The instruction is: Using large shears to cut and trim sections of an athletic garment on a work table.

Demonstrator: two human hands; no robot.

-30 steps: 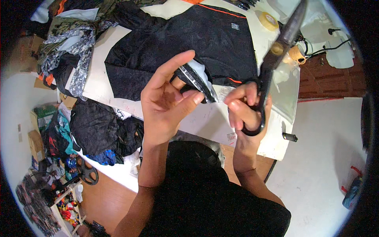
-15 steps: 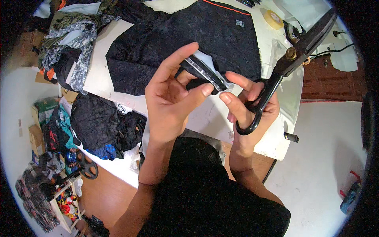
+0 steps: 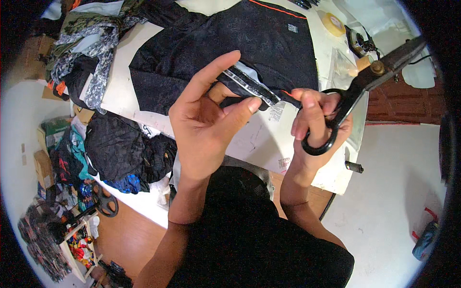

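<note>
My left hand (image 3: 201,120) pinches a black strip of fabric (image 3: 252,85) with a whitish edge between its fingers, raised over the table. The strip is tilted, and much of it is hidden behind the fingers. In my right hand (image 3: 319,125) a large pair of black scissors (image 3: 357,91) hangs by its handle loops. Its blades look closed and point to the upper right, away from the strip. The right fingertips are a little apart from the strip's lower end. Behind both hands, a black garment (image 3: 269,41) with an orange-red line lies spread on the white table (image 3: 249,125).
A yellowish tape roll (image 3: 333,24) lies on the table's far right. Camouflage clothing (image 3: 89,53) is heaped at the far left, and dark clothing (image 3: 117,149) is piled nearer. A handwheel (image 3: 106,200) stands at lower left. Beside the table's right edge is a small black cylinder (image 3: 354,167).
My right hand has moved right with the scissors, drawing its fingertips off the strip's end. My left hand keeps its pinch and has barely shifted.
</note>
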